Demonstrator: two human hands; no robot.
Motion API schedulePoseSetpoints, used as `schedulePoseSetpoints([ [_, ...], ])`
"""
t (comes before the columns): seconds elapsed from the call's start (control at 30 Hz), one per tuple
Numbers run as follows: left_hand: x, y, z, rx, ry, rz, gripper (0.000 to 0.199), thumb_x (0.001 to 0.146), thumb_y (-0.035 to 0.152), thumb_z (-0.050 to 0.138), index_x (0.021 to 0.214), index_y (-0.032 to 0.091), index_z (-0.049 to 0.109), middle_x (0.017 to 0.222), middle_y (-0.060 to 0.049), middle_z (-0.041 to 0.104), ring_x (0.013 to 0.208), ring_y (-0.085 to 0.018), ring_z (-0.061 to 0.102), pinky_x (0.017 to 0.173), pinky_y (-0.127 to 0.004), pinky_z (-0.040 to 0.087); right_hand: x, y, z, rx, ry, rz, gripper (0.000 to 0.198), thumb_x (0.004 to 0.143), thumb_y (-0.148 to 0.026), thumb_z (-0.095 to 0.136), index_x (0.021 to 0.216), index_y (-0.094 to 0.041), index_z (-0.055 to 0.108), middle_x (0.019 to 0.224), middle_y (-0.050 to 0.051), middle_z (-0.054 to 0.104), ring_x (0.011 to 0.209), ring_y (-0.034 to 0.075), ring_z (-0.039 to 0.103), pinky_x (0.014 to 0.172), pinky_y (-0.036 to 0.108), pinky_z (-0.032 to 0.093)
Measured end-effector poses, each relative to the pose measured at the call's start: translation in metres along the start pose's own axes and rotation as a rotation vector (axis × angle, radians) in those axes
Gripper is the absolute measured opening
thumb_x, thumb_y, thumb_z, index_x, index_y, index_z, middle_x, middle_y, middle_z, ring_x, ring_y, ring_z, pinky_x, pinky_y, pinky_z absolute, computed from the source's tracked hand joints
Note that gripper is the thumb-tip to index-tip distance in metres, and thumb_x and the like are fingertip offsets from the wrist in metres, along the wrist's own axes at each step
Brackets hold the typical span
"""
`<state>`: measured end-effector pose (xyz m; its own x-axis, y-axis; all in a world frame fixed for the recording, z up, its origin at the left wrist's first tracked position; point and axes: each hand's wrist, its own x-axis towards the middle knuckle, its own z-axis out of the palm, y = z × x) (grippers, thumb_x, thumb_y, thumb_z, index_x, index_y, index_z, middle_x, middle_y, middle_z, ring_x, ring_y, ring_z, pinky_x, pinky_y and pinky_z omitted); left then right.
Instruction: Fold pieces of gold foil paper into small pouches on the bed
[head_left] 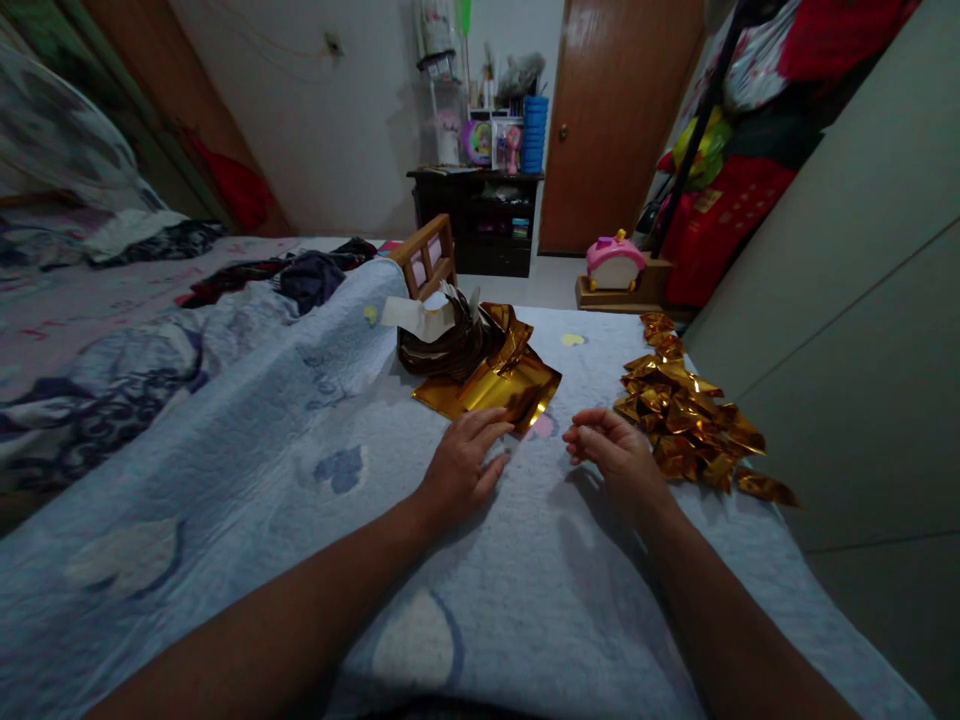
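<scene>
Sheets of shiny gold foil paper (517, 385) lie on the bedspread, in front of a dark-edged stack of sheets (427, 352) with a torn white wrapper (420, 318). My left hand (469, 460) rests flat, its fingers stretched out at the near edge of the gold foil. Just right of the foil, my right hand (615, 455) hovers with loosely bent fingers and nothing visible between them. Beyond it on the right lies a heap of folded gold foil pieces (686, 415), close to the right hand's knuckles.
A pale blue bedspread (285, 560) with heart shapes covers the surface. A wooden headboard piece (426, 258) stands behind the stack. Crumpled bedding (225, 330) lies left. A pink toy case (615, 265) sits on the far floor, and a pale cabinet (847, 330) borders the right side.
</scene>
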<state>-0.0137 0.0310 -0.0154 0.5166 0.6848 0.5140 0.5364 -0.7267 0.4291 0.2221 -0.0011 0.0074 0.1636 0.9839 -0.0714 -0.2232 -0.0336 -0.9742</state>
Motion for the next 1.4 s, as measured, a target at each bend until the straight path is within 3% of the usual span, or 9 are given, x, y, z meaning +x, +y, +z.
schedulePoseSetpoints([
  [0.23,0.003,-0.006,0.017,0.096,-0.165,-0.001,0.048,0.092,0.019,0.060,0.140,0.015,0.053,0.154,-0.019,0.045,0.146,-0.036,0.039,0.117,-0.062,0.035,0.000,0.017,0.011,-0.401,-0.129,-0.142,0.014,0.079,-0.033,0.065,0.085,-0.021,0.068,0.079,0.001,0.069,0.075,0.018,0.062,0.070,0.030,0.047],
  [0.4,0.002,-0.012,0.021,0.081,-0.209,-0.015,0.053,0.095,0.019,0.056,0.147,0.017,0.046,0.152,-0.017,0.050,0.147,-0.033,0.039,0.119,-0.062,0.032,0.003,0.020,0.008,-0.441,-0.160,-0.158,0.013,0.079,-0.033,0.063,0.083,-0.022,0.067,0.075,0.000,0.066,0.071,0.017,0.060,0.068,0.030,0.046],
  [0.73,0.001,-0.013,0.027,0.094,-0.196,-0.061,0.057,0.094,0.022,0.057,0.148,0.012,0.043,0.155,-0.021,0.045,0.147,-0.034,0.038,0.119,-0.060,0.034,0.002,0.017,0.005,-0.459,-0.170,-0.158,0.013,0.078,-0.032,0.063,0.082,-0.021,0.067,0.075,0.000,0.068,0.070,0.017,0.060,0.068,0.030,0.045],
  [0.87,0.002,-0.011,0.020,0.073,-0.100,-0.044,0.053,0.092,0.018,0.058,0.144,0.014,0.048,0.147,-0.019,0.054,0.139,-0.032,0.048,0.115,-0.058,0.040,0.002,0.015,0.006,-0.452,-0.164,-0.153,0.014,0.077,-0.034,0.063,0.082,-0.021,0.067,0.075,0.001,0.070,0.071,0.018,0.061,0.069,0.030,0.046],
  [1.03,0.006,-0.009,0.008,0.019,0.126,-0.034,0.026,0.094,0.016,0.057,0.118,0.019,0.067,0.116,-0.010,0.072,0.112,-0.027,0.065,0.100,-0.050,0.052,0.002,0.013,0.007,-0.441,-0.174,-0.134,0.014,0.076,-0.033,0.064,0.081,-0.021,0.068,0.072,0.000,0.068,0.069,0.017,0.060,0.065,0.029,0.045],
  [1.13,0.006,-0.009,0.005,-0.015,0.206,-0.102,0.015,0.094,0.015,0.059,0.103,0.020,0.069,0.099,-0.007,0.075,0.096,-0.023,0.068,0.089,-0.042,0.055,0.003,0.013,0.006,-0.447,-0.178,-0.128,0.014,0.076,-0.032,0.064,0.082,-0.021,0.068,0.072,0.000,0.068,0.068,0.017,0.059,0.064,0.028,0.044],
  [1.27,0.006,-0.009,0.003,-0.082,0.253,-0.261,0.030,0.088,0.012,0.066,0.117,0.020,0.063,0.096,-0.004,0.074,0.089,-0.021,0.069,0.084,-0.036,0.055,0.003,0.016,0.005,-0.449,-0.178,-0.127,0.015,0.077,-0.033,0.063,0.084,-0.021,0.068,0.074,0.001,0.069,0.066,0.017,0.057,0.063,0.029,0.043],
  [1.4,0.007,-0.010,0.002,-0.068,0.200,-0.224,0.030,0.087,0.012,0.068,0.116,0.020,0.067,0.098,-0.005,0.074,0.092,-0.023,0.068,0.086,-0.038,0.054,0.003,0.016,0.005,-0.435,-0.179,-0.126,0.015,0.078,-0.033,0.064,0.085,-0.021,0.068,0.075,0.001,0.069,0.067,0.017,0.058,0.063,0.029,0.043],
])
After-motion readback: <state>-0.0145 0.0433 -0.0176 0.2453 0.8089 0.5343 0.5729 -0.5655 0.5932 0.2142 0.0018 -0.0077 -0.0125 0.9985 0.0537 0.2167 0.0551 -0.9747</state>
